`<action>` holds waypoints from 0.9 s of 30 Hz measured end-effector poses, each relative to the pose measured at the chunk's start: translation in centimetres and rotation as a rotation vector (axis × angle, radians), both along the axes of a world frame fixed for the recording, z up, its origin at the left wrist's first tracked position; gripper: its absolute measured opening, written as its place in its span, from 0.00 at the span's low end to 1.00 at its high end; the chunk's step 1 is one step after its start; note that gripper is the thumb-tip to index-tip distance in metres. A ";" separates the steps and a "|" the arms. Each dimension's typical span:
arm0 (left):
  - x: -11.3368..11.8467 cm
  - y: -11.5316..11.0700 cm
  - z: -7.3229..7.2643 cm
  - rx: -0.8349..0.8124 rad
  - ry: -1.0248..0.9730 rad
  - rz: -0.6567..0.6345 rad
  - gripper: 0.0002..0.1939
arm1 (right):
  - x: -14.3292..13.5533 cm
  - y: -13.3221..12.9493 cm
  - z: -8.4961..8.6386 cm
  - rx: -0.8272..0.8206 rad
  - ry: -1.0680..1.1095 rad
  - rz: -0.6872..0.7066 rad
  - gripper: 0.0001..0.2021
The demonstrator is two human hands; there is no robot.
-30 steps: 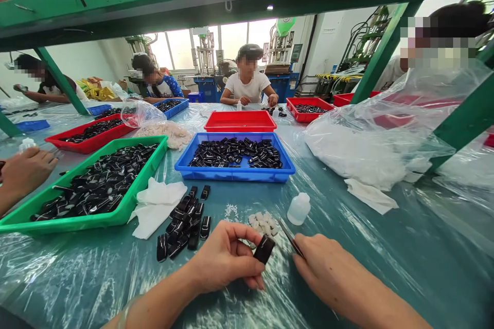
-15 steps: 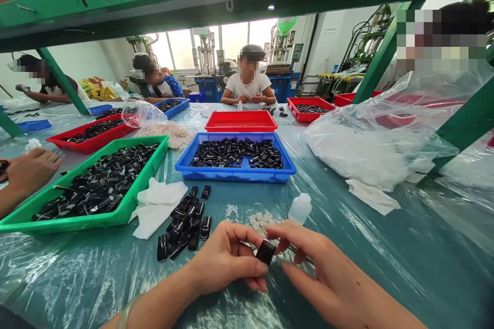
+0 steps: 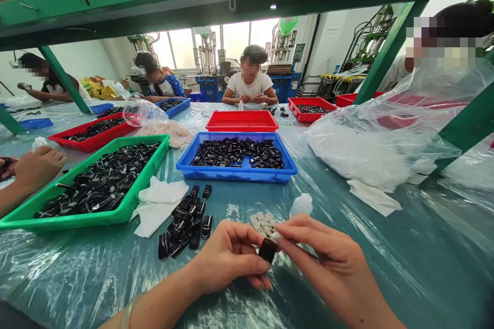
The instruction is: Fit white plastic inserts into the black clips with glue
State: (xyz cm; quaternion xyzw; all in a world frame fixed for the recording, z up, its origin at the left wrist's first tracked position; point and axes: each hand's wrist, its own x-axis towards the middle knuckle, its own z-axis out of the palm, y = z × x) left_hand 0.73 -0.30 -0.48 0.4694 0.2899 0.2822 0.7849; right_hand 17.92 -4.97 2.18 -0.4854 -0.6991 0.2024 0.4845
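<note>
My left hand (image 3: 231, 254) pinches a small black glossy plastic piece (image 3: 267, 250) between thumb and fingers, just above the table. Close against its upper right side, my right hand (image 3: 330, 257) has thumb and forefinger closed on a small white piece (image 3: 276, 235); whether it touches the black one I cannot tell. Behind the fingers lies a little heap of off-white pieces (image 3: 261, 222), with tiny white bits (image 3: 232, 211) to its left. A small translucent white bottle (image 3: 301, 204) stands beyond my right hand. Left of my hands is a pile of black plastic pieces (image 3: 185, 221).
A blue tray (image 3: 235, 175) and a green tray (image 3: 119, 216) hold many black pieces; a red tray (image 3: 242, 127) stands behind. White cloth (image 3: 158, 200) lies between. Plastic bags (image 3: 366, 149) fill the right. A green shelf beam (image 3: 116, 0) crosses overhead. A co-worker's hand (image 3: 38, 169) is at left.
The fingers of my right hand have come together and now pinch a small white piece by the black one. My left hand keeps its hold, nearly unmoved.
</note>
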 end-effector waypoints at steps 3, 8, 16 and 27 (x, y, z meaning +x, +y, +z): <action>0.1 0.0 -0.2 0.005 0.016 -0.008 0.13 | -0.1 -0.3 0.3 -0.048 0.104 -0.104 0.04; 0.2 -0.1 -0.6 0.028 0.037 -0.012 0.14 | -0.4 -0.4 0.6 -0.086 0.083 0.016 0.04; 0.5 -0.3 -0.2 0.057 0.110 0.010 0.10 | -0.4 -0.2 0.1 0.031 0.013 0.098 0.07; 0.4 -0.2 0.1 0.020 0.065 0.034 0.12 | -0.5 0.0 0.1 0.003 -0.044 0.147 0.06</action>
